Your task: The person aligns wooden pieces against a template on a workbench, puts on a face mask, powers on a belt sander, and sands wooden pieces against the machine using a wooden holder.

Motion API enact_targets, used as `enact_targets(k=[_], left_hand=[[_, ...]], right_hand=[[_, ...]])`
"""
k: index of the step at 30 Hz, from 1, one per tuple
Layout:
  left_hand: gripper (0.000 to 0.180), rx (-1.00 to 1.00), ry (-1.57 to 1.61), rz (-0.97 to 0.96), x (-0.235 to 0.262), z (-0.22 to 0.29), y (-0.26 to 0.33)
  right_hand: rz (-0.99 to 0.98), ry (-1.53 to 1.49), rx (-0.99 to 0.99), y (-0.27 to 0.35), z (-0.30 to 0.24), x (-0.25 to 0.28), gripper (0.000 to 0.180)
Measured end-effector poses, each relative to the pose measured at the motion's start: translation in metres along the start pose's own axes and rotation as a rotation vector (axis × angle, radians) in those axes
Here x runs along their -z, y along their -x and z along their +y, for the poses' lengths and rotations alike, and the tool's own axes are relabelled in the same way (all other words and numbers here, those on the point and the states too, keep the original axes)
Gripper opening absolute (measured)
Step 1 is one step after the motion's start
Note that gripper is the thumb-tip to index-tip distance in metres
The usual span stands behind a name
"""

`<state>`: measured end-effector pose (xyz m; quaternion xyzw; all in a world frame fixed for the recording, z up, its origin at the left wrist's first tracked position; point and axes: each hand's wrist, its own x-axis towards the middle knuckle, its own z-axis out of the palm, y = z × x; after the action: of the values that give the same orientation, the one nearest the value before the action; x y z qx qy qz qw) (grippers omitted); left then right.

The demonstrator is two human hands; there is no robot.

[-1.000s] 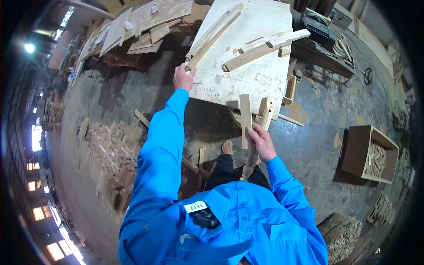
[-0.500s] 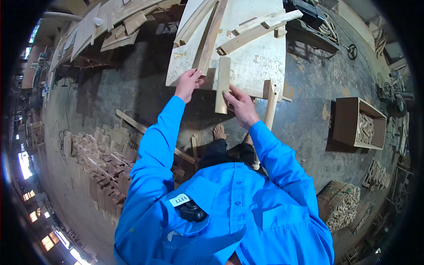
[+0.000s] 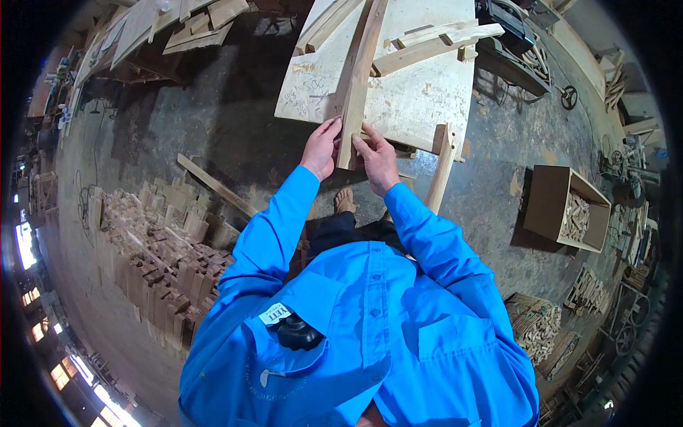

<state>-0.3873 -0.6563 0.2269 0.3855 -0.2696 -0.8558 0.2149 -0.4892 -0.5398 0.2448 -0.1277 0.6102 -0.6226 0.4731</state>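
Observation:
A long wooden bar [image 3: 368, 46] runs away from me across the white work table. Its near end sticks out past the table's front edge. A short flat board [image 3: 353, 132] appears to lie along that end, though the border between the two is hard to see. My left hand [image 3: 320, 151] is closed at the left side of this end, thumb and fingers against the wood. From the right side, my right hand [image 3: 378, 160] grips the short board, thumb toward me. The two hands face each other closely across the wood.
On the table [image 3: 416, 107] lie other bars [image 3: 427, 50] and a pair of strips [image 3: 327, 27]. A slanted wooden leg [image 3: 442, 174] stands at its right corner. Stacked wood blocks [image 3: 160, 263] fill the floor at left. A box of offcuts [image 3: 551, 203] sits at right.
The short board has moved left from beside the long bar to its near end. My right hand came left with it. My left hand is now lower and further right in view.

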Motion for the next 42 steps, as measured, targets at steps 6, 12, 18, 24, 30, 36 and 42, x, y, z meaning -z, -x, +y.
enact_targets(k=[6,12,18,24,30,36,42], left_hand=[[0.025,0.089,0.066,-0.067,0.0,0.002,0.004],[0.031,0.087,0.07,-0.067,0.001,0.0,-0.001],[0.04,-0.013,-0.237,0.003,-0.007,0.002,0.002],[0.047,-0.275,-0.671,0.049,-0.023,0.003,0.01],[0.04,-0.32,-0.994,0.141,-0.007,0.007,-0.01],[0.039,-0.482,-1.181,0.199,-0.02,0.012,-0.021],[0.039,-0.487,-1.097,0.18,-0.018,0.015,-0.031]], right_hand=[[0.073,-0.015,0.004,0.001,0.0,-0.001,0.049],[0.057,0.078,-0.02,-0.007,0.002,0.005,0.048],[0.063,0.15,0.01,-0.007,-0.005,0.0,0.047],[0.123,0.452,0.124,-0.015,-0.005,0.0,0.055],[0.101,0.468,0.165,-0.021,-0.006,0.0,0.056],[0.078,0.558,0.228,-0.025,-0.011,0.006,0.053],[0.0,0.628,0.231,-0.028,-0.011,0.005,0.058]])
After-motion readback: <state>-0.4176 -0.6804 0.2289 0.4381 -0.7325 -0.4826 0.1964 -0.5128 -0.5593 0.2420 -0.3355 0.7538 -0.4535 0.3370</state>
